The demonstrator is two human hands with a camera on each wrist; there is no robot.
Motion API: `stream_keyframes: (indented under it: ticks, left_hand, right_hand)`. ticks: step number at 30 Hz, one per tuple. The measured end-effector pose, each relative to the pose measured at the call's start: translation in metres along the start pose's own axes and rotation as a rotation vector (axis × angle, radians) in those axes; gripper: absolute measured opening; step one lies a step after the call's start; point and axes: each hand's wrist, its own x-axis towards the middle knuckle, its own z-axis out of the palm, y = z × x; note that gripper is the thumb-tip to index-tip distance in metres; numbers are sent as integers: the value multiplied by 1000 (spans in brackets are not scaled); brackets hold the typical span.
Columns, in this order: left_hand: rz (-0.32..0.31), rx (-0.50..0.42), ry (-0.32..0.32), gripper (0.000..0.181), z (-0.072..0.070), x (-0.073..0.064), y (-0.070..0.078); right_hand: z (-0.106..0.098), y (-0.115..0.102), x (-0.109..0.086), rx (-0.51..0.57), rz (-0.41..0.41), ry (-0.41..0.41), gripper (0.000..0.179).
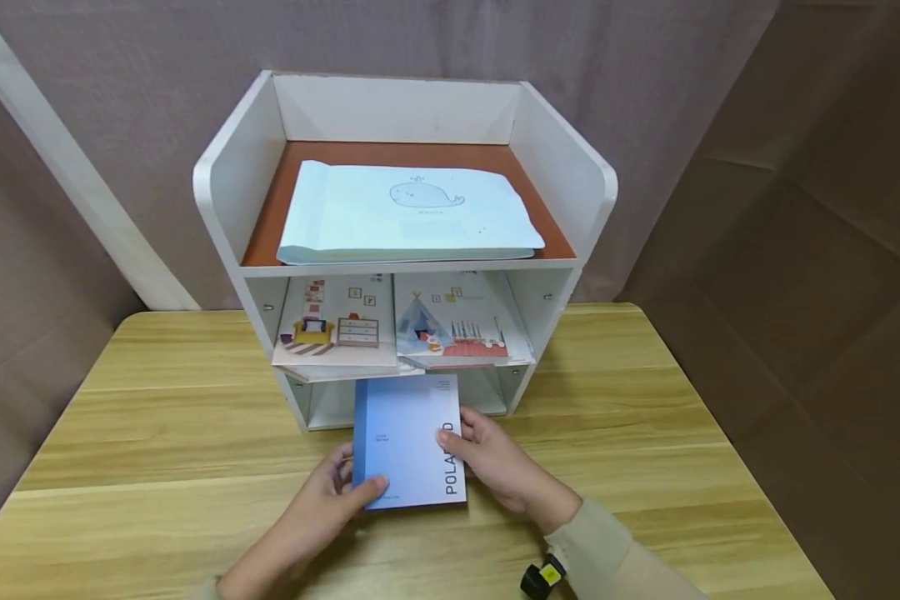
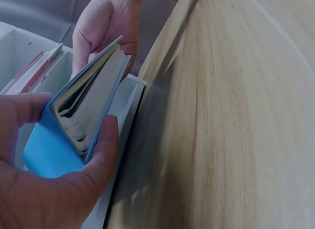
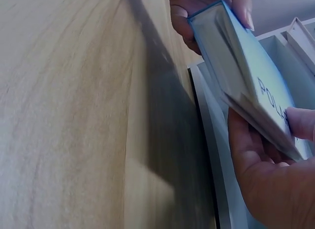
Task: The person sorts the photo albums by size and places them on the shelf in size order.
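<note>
A thick blue photo album (image 1: 408,442) with "POLA…" lettered on its cover is held in front of the shelf's lowest compartment. My left hand (image 1: 332,493) grips its lower left corner, thumb on the cover and fingers beneath. On the right edge, my right hand (image 1: 498,458) pinches it with the thumb over the lettering. In the left wrist view the album (image 2: 91,98) shows its spine and slightly parted pages, raised above the table. The right wrist view shows the album (image 3: 246,66) tilted, with both hands around it.
A white two-tier shelf unit (image 1: 217,179) stands at the table's (image 1: 622,467) back. On its brown top lies a pale whale-print pouch or book (image 1: 412,212). Illustrated books (image 1: 337,325) fill the middle shelf, jutting a little past its front edge. A dark wrist device (image 1: 543,577) hangs by the right sleeve.
</note>
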Motion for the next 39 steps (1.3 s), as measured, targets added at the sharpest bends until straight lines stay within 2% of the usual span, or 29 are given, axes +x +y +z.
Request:
stream_keyframes:
  ticks: [10,14,17,22,26,32,36,39]
  left_hand:
    - [-64,-143,-12,70,-5,2,2]
    - [-63,-146,19,71,-6,4,3]
    - [-58,-155,57,71,-7,6,4]
    - [-59,-181,87,69,-13,10,1]
    - [-74,-225,57,71,-18,12,-2]
    - [-134,-292,-8,80,-27,11,-5]
    - [-130,-330,-43,82,-30,11,-7]
    - [-124,-345,-40,83,-32,11,-9]
  right_hand:
    - [4,7,1,6,27,-37,55]
    - [6,9,0,13,50,-71,51]
    - [9,9,-1,24,97,-92,50]
    - [13,10,-3,12,154,-96,48]
    - [14,13,-2,6,158,-88,44]
    - [13,19,1,37,164,-98,41]
    - [12,19,2,37,160,-96,42]
    - [13,20,4,14,156,-79,40]
